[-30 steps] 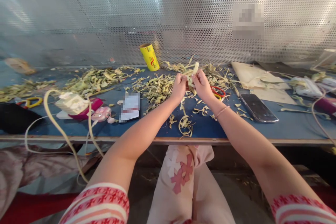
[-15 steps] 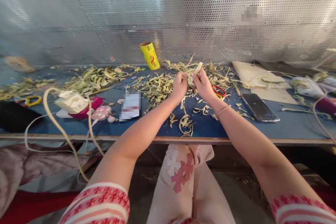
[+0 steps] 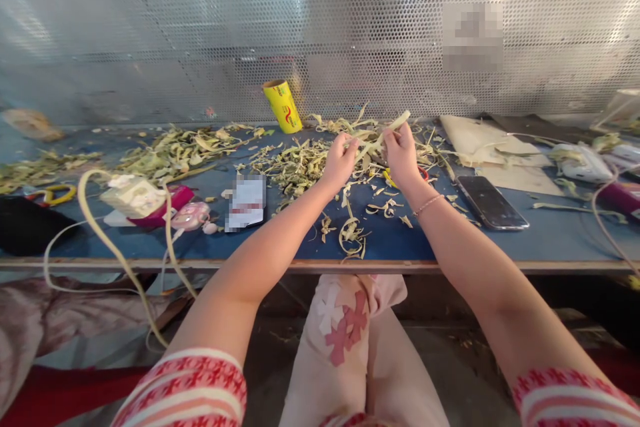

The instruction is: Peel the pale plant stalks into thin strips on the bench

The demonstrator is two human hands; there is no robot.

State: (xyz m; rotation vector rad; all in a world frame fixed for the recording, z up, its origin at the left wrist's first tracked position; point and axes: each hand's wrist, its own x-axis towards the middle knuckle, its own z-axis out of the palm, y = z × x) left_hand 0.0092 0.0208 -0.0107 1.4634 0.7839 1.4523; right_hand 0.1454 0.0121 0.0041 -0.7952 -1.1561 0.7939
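Observation:
Over a heap of dried plant strips (image 3: pixel 300 170), I hold a pale green plant stalk (image 3: pixel 372 146) between both hands. My left hand (image 3: pixel 341 161) pinches its left part with thumb and forefinger. My right hand (image 3: pixel 401 152) is closed around the other part, and a pale, stiff end sticks up past the fingers. Part of the stalk is hidden by the fingers. Just below my right hand, red and yellow scissor handles (image 3: pixel 423 173) show partly, amid the trimmings. Small curled scraps (image 3: pixel 353 233) lie nearer the table's front edge.
A yellow cardboard tube (image 3: pixel 283 107) stands tilted by the perforated metal wall (image 3: pixel 325 13). Phones lie left (image 3: pixel 247 202) and right (image 3: pixel 491 203). Cables, a pale charger block (image 3: pixel 133 195) and another leaf pile (image 3: pixel 180 150) are left; cardboard sheets (image 3: pixel 473 140) are right.
My hands were close together on the stalk. Now they are farther apart, my right hand having moved right, and more of the stalk shows between them.

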